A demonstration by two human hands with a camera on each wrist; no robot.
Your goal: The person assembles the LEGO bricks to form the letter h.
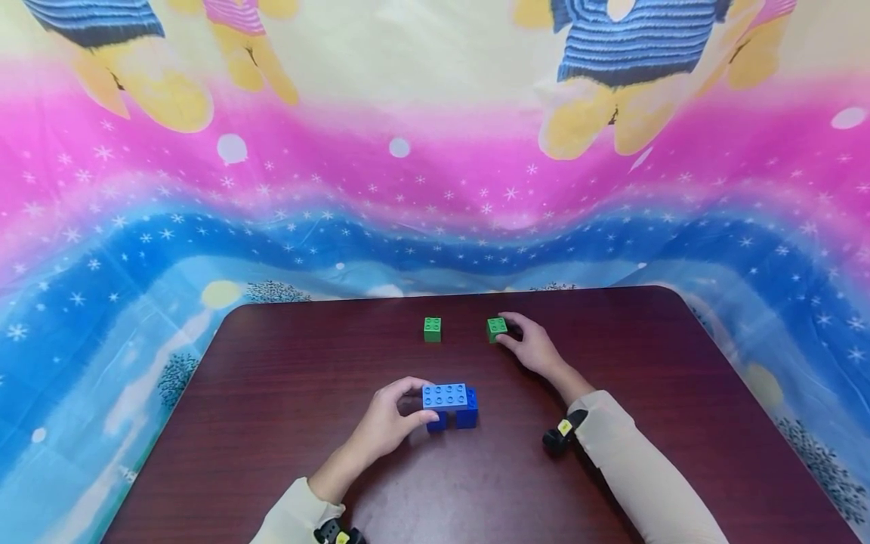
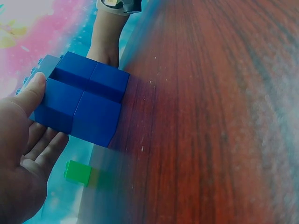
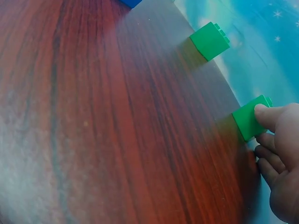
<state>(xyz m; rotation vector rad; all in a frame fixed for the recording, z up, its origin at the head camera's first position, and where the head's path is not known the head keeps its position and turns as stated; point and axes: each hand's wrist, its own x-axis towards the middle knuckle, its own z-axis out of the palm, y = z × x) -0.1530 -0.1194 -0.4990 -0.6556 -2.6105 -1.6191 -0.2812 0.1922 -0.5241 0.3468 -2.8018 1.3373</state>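
Near the middle of the table, my left hand (image 1: pixel 387 419) grips the left end of a light blue brick (image 1: pixel 445 396) between thumb and fingers. That brick lies across two dark blue supports (image 1: pixel 467 418) with a gap between them; the left wrist view shows each support as stacked dark blue bricks (image 2: pixel 96 114). Farther back, my right hand (image 1: pixel 537 349) pinches a small green brick (image 1: pixel 496 328), studs up, thumb on its near side (image 3: pixel 246 122). A second green brick (image 1: pixel 432 329) stands apart to the left, untouched, behind the blue structure.
The dark red-brown wooden table (image 1: pixel 306 363) has rounded far corners. A patterned cloth (image 1: pixel 435 189) hangs just behind its far edge and round the sides. Both wrists wear black straps with small devices (image 1: pixel 564 429).
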